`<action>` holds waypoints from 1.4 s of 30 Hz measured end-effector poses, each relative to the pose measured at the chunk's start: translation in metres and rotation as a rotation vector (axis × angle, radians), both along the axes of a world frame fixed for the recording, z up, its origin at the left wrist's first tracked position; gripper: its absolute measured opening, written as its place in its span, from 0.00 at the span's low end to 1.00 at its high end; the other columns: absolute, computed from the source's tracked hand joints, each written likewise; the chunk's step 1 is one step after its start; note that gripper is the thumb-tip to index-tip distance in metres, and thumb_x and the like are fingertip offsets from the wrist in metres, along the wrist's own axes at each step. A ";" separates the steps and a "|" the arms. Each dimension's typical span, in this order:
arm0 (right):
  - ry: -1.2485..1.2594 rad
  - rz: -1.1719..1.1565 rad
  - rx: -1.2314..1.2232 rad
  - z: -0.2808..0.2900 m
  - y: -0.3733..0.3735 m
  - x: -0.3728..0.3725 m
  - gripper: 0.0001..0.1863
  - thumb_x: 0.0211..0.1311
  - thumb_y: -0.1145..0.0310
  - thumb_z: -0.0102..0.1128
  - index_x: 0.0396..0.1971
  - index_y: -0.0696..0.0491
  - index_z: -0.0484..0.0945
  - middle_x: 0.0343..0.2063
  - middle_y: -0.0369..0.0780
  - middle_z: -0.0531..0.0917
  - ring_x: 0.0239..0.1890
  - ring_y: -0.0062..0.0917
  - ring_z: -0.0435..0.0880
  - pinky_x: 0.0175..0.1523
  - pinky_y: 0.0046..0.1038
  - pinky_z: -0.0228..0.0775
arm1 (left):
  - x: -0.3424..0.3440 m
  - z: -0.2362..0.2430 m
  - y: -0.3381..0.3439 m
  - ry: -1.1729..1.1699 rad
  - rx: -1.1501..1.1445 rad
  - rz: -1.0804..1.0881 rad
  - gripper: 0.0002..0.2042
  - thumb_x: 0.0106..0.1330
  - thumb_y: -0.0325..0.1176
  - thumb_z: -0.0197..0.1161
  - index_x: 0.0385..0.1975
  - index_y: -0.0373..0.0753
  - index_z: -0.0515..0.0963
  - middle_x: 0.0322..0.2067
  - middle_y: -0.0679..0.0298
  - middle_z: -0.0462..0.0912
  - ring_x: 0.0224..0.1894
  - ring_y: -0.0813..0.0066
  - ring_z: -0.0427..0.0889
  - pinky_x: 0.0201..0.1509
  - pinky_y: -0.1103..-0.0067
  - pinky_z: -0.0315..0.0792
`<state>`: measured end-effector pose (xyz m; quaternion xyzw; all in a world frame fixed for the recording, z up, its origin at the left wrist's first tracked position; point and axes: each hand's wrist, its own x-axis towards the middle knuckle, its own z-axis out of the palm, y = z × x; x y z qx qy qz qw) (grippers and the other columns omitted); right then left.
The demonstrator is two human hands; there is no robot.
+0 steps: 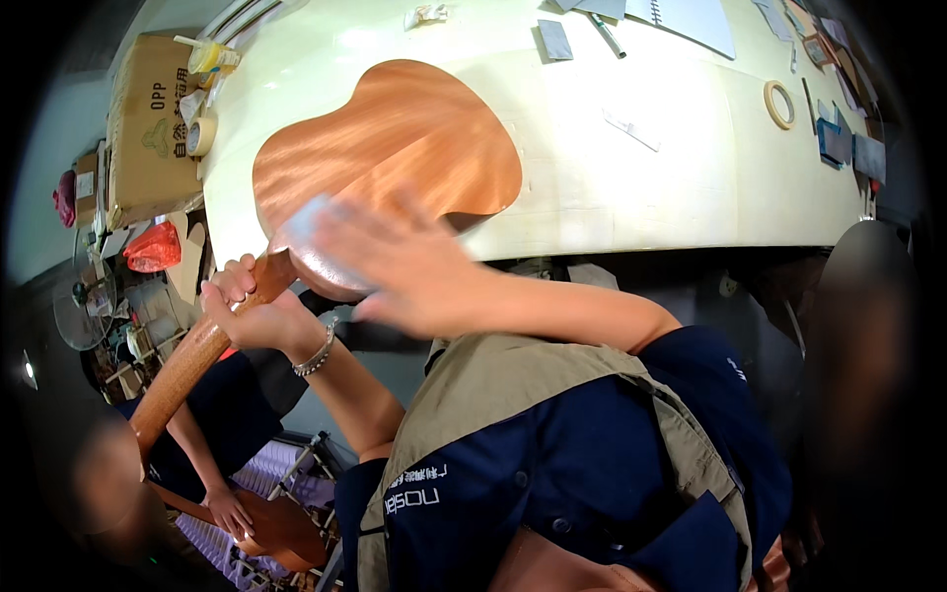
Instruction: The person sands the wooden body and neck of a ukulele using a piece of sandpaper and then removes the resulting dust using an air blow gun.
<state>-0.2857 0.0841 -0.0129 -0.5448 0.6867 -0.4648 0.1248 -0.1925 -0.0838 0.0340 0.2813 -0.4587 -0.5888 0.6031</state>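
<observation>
A wooden guitar [395, 128] lies with its brown, unstrung body on the cream table, its broad back face up. Its neck [182, 370] runs off the table toward the lower left. My left hand [258, 308] wraps round the neck close to the body, thumb and fingers closed on it. Across the body's near edge, by the neck joint, my right hand [409, 261] lies palm down, blurred by motion. Beneath its fingertips shows a pale blue pad [308, 219], pressed against the wood; its exact kind is too smeared to tell.
A cardboard box [153, 128], a drink cup [212, 56] and a tape roll [200, 136] stand at the left. Another tape ring [779, 105], a notebook [691, 22] and grey-blue sheets [554, 39] lie at far right. A co-worker's hand [229, 511] rests on another guitar [281, 533], lower left.
</observation>
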 end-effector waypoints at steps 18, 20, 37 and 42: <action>-0.062 -0.179 0.121 -0.092 0.007 -0.049 0.34 0.64 0.55 0.40 0.67 0.51 0.48 0.68 0.44 0.48 0.71 0.37 0.38 0.68 0.50 0.22 | 0.012 -0.022 -0.022 0.160 -0.025 -0.106 0.12 0.64 0.31 0.49 0.18 0.45 0.59 0.13 0.73 0.57 0.17 0.82 0.58 0.32 0.78 0.65; 0.145 0.071 -0.020 -0.003 -0.011 -0.002 0.38 0.58 0.48 0.47 0.66 0.50 0.51 0.67 0.42 0.51 0.71 0.34 0.41 0.68 0.51 0.25 | 0.006 -0.016 -0.018 0.151 -0.053 -0.143 0.12 0.64 0.31 0.49 0.18 0.45 0.59 0.13 0.73 0.58 0.17 0.82 0.59 0.31 0.79 0.64; -0.038 -0.129 -0.004 -0.029 -0.071 -0.069 0.27 0.65 0.59 0.41 0.64 0.48 0.56 0.65 0.41 0.58 0.67 0.36 0.55 0.69 0.38 0.42 | 0.021 -0.029 -0.045 0.218 -0.081 -0.382 0.14 0.64 0.32 0.48 0.16 0.47 0.57 0.13 0.73 0.55 0.17 0.83 0.57 0.30 0.82 0.58; -0.026 -0.570 0.400 -0.147 -0.005 -0.107 0.28 0.68 0.56 0.33 0.66 0.48 0.51 0.67 0.41 0.52 0.70 0.40 0.43 0.68 0.51 0.29 | 0.033 -0.052 -0.070 0.243 0.017 -0.279 0.15 0.64 0.35 0.49 0.15 0.48 0.56 0.13 0.74 0.56 0.17 0.83 0.57 0.29 0.82 0.60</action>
